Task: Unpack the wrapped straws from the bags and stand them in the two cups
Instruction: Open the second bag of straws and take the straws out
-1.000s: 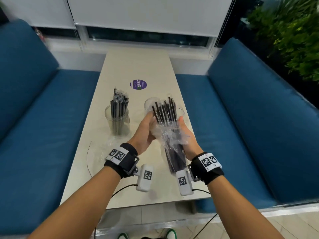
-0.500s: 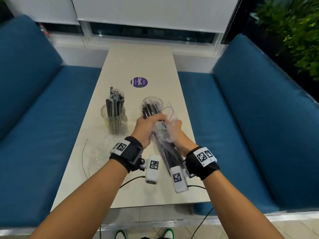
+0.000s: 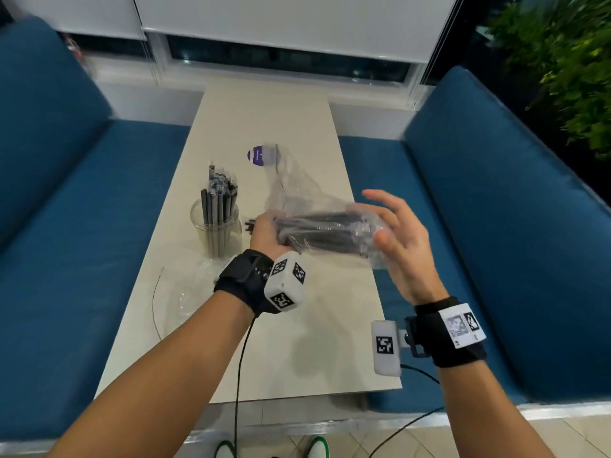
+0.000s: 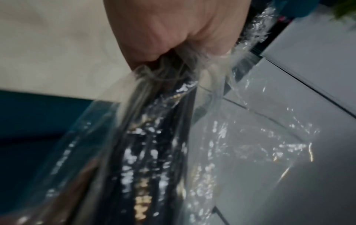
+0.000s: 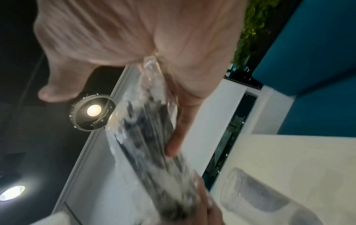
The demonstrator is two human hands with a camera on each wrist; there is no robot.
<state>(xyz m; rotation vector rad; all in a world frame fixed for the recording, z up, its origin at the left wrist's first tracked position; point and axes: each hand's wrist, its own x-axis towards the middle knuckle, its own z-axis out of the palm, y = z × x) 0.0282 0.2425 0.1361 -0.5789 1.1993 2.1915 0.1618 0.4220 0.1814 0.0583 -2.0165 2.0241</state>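
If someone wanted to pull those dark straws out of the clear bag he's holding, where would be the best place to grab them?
Probably at the bare straw ends poking out past the left hand, coming in from the left side. The bundle of straws lies roughly level, with the clear bag loose around it and closed toward the right hand, so only that left end offers uncovered straws to pinch.

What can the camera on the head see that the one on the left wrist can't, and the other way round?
Only the head view shows the clear plastic cup of black wrapped straws standing on the beige table, the round purple sticker, the blue sofas and the open right hand. Only the left wrist view shows, blurred, the crumpled film bunched under the left hand. Both show that hand gripping the clear plastic bag of black straws.
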